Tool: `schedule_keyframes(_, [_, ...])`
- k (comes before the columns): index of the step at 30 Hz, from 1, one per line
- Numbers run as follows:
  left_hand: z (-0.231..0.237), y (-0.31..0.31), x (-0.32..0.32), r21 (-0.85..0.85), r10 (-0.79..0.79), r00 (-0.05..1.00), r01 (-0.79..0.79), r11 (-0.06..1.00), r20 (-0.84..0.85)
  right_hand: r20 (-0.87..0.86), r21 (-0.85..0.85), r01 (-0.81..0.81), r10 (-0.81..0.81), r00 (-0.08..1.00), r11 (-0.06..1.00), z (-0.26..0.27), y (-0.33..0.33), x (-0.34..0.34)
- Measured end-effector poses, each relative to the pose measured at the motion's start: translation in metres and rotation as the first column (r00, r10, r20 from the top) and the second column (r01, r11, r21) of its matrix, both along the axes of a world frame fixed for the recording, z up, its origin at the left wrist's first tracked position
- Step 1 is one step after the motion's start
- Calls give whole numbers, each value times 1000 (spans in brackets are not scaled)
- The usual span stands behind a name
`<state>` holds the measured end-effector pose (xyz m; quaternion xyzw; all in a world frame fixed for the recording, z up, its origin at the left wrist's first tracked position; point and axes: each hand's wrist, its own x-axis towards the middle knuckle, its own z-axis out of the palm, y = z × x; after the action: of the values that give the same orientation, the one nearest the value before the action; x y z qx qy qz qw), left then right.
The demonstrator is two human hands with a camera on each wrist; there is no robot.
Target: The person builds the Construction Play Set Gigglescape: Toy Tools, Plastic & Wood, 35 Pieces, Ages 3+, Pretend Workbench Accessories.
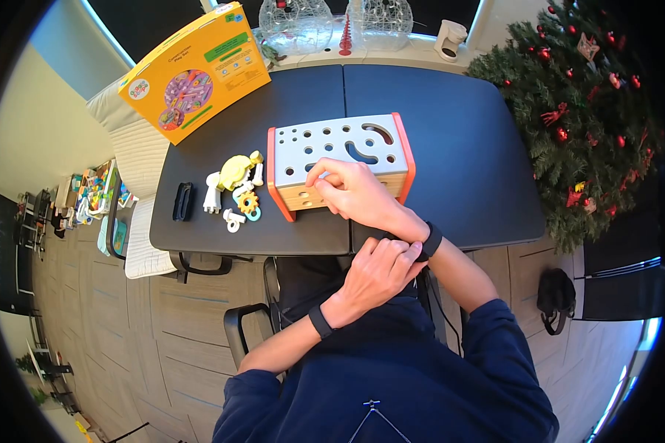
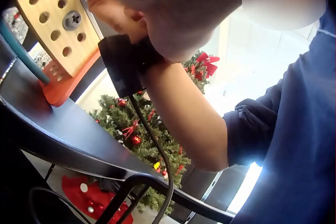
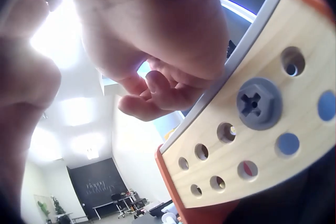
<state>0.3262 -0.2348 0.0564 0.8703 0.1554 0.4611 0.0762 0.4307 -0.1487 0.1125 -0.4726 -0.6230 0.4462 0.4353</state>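
My left hand (image 1: pixel 380 273) lies across my right wrist, its fingers bent around the black wristband (image 1: pixel 431 241). In the left wrist view, its blurred palm (image 2: pixel 181 19) is close above a black device (image 2: pixel 121 66) on that wrist. My right hand (image 1: pixel 356 193) hovers over the front edge of a toy workbench (image 1: pixel 314 140) with grey top and red ends, fingers loosely curled and holding nothing. In the right wrist view, this hand (image 3: pixel 157 40) is beside the wooden front panel, where a grey screw (image 3: pixel 260 103) sits in a hole.
Left of the workbench lie yellow, white and teal toy pieces (image 1: pixel 236 173) and a black case (image 1: pixel 184 201). A yellow box (image 1: pixel 199 70) stands at the table's back left. A decorated tree (image 1: pixel 569 111) is beyond the right edge, and a black bag (image 1: pixel 556 295) lies on the floor.
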Motion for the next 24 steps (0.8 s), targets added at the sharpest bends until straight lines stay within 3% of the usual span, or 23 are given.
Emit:
schedule_keyframes(3, [1, 0, 1, -13, 11, 1000, -11, 1000, 15, 39, -17, -24, 25, 999, 1000, 2, -1, 1])
schedule_keyframes(6, [-1, -3, 0, -54, 47, 998, -46, 997, 29, -75, -100, -73, 65, 995, 992, 6, -2, 3])
schedule_keyframes(9, [1, -5, 0, -65, 110, 994, -108, 992, 20, -62, -1, -21, 21, 998, 1000, 4, -1, 3])
schedule_keyframes(15, [3, -6, 0, -50, 193, 980, -195, 979, -51, -129, -7, 62, -62, 990, 998, 6, 0, 7])
schedule_keyframes(18, [3, -5, 2, -23, 193, 980, -194, 981, -39, -49, 123, 129, -124, 991, 984, 0, 3, 11])
schedule_keyframes(19, [3, -4, 2, -11, 189, 982, -189, 982, -28, 62, 251, 156, -177, 982, 955, 0, 2, 11])
schedule_keyframes(21, [5, -4, 3, -13, 182, 983, -182, 983, -8, 254, 498, 153, -312, 915, 854, 2, 0, 11])
schedule_keyframes(24, [4, -3, 5, -7, 172, 985, -172, 985, 22, 339, 701, 97, -450, 826, 706, -5, 3, 9])
